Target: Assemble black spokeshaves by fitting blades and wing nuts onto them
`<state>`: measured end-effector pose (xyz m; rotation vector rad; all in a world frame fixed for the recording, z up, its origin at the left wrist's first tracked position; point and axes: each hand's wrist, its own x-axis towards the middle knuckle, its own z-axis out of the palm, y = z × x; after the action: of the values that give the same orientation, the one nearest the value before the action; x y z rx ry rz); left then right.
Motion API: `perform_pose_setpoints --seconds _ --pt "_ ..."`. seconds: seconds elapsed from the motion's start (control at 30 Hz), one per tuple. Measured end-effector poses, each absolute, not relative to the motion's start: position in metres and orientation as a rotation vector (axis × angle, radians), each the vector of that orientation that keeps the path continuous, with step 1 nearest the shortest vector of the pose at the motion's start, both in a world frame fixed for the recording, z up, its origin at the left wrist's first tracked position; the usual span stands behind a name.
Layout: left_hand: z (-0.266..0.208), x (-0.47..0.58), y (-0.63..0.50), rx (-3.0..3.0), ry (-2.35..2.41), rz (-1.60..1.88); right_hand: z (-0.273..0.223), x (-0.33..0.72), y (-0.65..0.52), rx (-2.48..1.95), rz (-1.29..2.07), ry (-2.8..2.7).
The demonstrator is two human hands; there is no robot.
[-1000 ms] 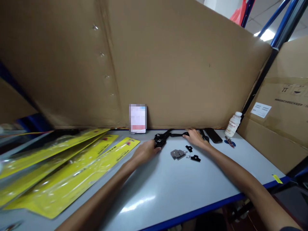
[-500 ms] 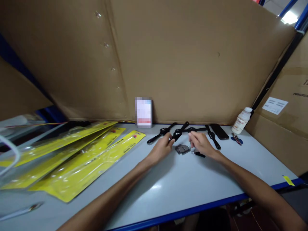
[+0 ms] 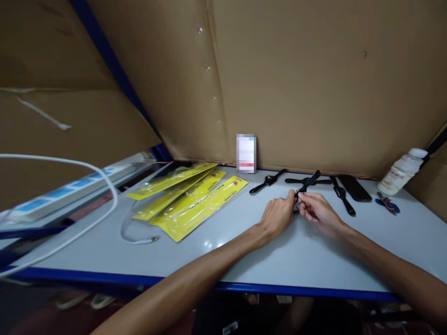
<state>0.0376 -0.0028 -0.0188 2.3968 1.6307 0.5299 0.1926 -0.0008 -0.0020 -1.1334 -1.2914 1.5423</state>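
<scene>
Over the tabletop, my left hand (image 3: pixel 277 215) is closed round the lower handle of a black spokeshave (image 3: pixel 310 179), whose other handle points up and right. My right hand (image 3: pixel 319 209) has its fingertips pinched against the middle of this tool. Whatever small part sits between those fingertips is hidden. Grey metal blades (image 3: pixel 296 211) lie beneath my hands, mostly covered. More spokeshaves rest on the table: one at the left (image 3: pixel 268 180), one behind my hands (image 3: pixel 323 181) and one at the right (image 3: pixel 342 194).
Yellow blister packs (image 3: pixel 206 204) lie fanned out at left, near a white cable (image 3: pixel 111 186) and a power strip (image 3: pixel 70 188). A pixelated upright card or screen (image 3: pixel 246 153) leans on the cardboard wall (image 3: pixel 296 93). A black phone-like slab (image 3: pixel 355 187) and a white bottle (image 3: pixel 400 172) stand right.
The view has swung left, bringing the power strip in. My right hand has moved up against the spokeshave in my left hand, and the two hands are now close together.
</scene>
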Motion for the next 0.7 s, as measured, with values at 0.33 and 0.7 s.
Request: perform_pose_setpoints --seconds 0.33,0.7 --pt "-0.018 0.038 -0.005 2.268 1.513 0.663 -0.008 0.195 0.002 -1.318 1.017 -1.762" --pt "-0.022 0.031 0.016 1.719 1.207 0.728 -0.012 0.213 0.014 -1.274 0.182 -2.325"
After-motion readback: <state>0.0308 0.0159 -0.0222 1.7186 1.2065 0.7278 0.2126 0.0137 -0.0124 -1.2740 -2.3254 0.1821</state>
